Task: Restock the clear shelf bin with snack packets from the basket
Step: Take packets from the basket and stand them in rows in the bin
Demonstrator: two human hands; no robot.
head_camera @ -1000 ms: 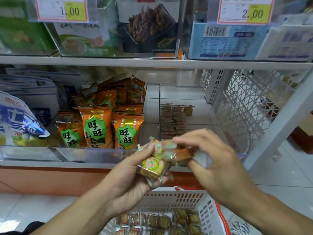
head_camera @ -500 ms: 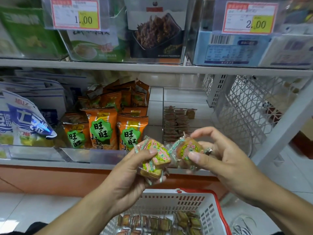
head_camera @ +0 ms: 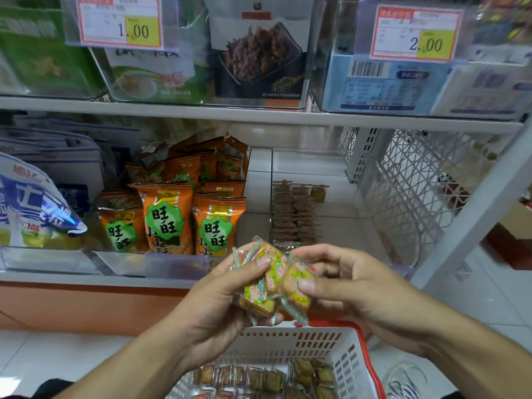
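Hands at lower centre | left hand (head_camera: 230,300) grips stacked snack packets (head_camera: 263,286) | right hand (head_camera: 345,286) has pressed its pinched packet (head_camera: 298,283) against them | bundle ready for clear shelf bin (head_camera: 316,168), centre right

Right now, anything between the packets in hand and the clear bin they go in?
Nothing visible. Both hands, left and right, hold the snack packets just before the clear bin, above the basket. The bin's low front lip is the only edge to clear.
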